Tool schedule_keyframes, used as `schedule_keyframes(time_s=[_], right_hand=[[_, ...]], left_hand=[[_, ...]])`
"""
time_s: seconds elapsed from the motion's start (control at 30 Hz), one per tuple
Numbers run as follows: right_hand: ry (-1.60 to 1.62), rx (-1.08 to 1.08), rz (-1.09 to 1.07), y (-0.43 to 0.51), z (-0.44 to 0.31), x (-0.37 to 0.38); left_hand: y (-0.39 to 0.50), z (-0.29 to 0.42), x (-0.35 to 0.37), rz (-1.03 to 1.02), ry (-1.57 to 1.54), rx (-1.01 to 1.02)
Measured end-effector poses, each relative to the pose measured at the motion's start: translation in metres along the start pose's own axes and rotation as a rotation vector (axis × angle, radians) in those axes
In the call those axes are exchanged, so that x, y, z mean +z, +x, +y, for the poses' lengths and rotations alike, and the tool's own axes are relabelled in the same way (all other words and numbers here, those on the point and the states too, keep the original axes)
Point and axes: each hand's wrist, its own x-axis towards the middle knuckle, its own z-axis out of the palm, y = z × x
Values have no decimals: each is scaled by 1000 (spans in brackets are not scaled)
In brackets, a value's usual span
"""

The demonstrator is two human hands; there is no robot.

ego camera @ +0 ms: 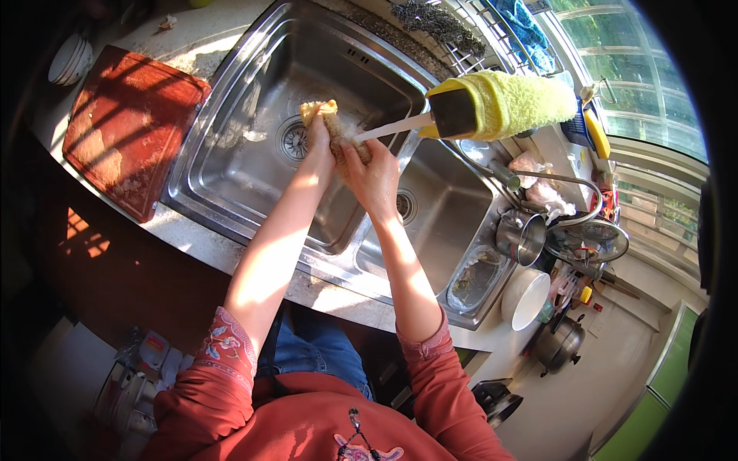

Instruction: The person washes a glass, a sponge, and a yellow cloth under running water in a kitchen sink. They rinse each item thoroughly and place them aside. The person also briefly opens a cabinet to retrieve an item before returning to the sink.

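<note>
Over the larger basin of a stainless steel double sink, both hands grip a wet, yellowish-tan cloth or sponge; which of the two I cannot tell. My left hand holds its left end, near the basin's drain. My right hand is closed around the other end, close to the divider between the basins. A stream of water runs from the black spout and splashes on the piece between my hands. Yellow terry cloth wraps the tap behind the spout.
A reddish cutting board lies left of the sink, by stacked bowls. On the right are the smaller basin, a clear container with scraps, a metal pot, a white bowl and a glass lid.
</note>
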Motion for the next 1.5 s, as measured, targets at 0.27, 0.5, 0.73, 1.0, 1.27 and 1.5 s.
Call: schedule_keyframes(time_s=[0.27, 0.5, 0.73, 1.0, 1.27, 1.5], right_hand=[[-188, -136, -193, 51, -11, 14], [87, -171, -146, 23, -8, -14], [19, -272, -221, -2, -16, -40], [-238, 352, -317, 37, 0, 9], [-190, -74, -109, 41, -8, 18], [50, -1, 310, -5, 16, -56]], left_hand=[[-44, 16, -18, -391, -322, -216], [-15, 23, 6, -386, -29, -238], [0, 9, 12, -299, 404, -184], [-26, 8, 6, -295, 265, -11], [-10, 35, 3, -386, -42, -282], [-2, 8, 21, -443, 182, -327]])
